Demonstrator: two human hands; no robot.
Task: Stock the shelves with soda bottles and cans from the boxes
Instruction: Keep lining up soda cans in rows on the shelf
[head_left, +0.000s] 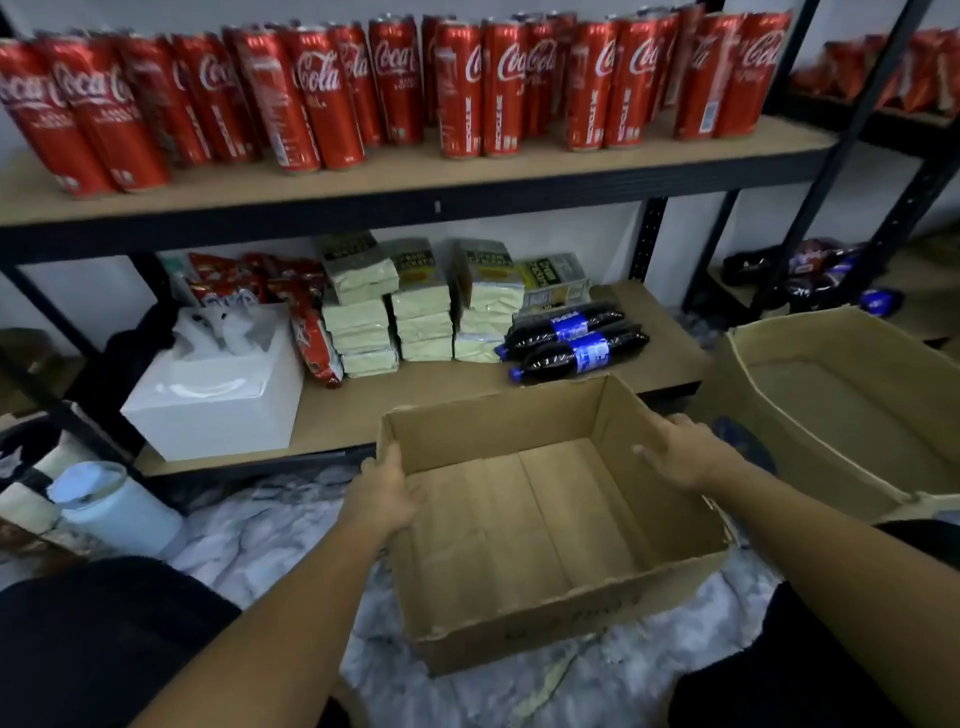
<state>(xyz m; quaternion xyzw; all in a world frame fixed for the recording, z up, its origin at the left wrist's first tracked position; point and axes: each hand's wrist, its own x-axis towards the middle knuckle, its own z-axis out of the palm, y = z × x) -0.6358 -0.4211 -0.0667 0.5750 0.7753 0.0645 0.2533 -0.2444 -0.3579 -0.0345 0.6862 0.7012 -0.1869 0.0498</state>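
Knees (104, 623) in dark cloth were seen at the lower corners, on a white sheet (270, 540). Largest item: rack (363, 221). Its upper shelf (467, 171) was packed with red cans (395, 83), all upright. Its lower shelf (415, 395) was partly filled.

A second box (831, 415) was seen at right, no stock visible inside. The box (519, 519) in hand was seen empty, sat on the sheet just below the lower shelf's front edge and bracketed by both grips.

Two soda bottles (571, 343) were laid flat on the lower shelf beyond the box's far-right corner, long axes running left-right, caps to the left. These were nearer the right grip.

Left grip (384, 493): curled over the left wall, fingers inside, holding it. Right grip (675, 452): laid across the right wall's rim; whether clamped could not be told.

Judged: the box was spent and would need clearing sideways, not forward, since the shelf edge blocked that way.
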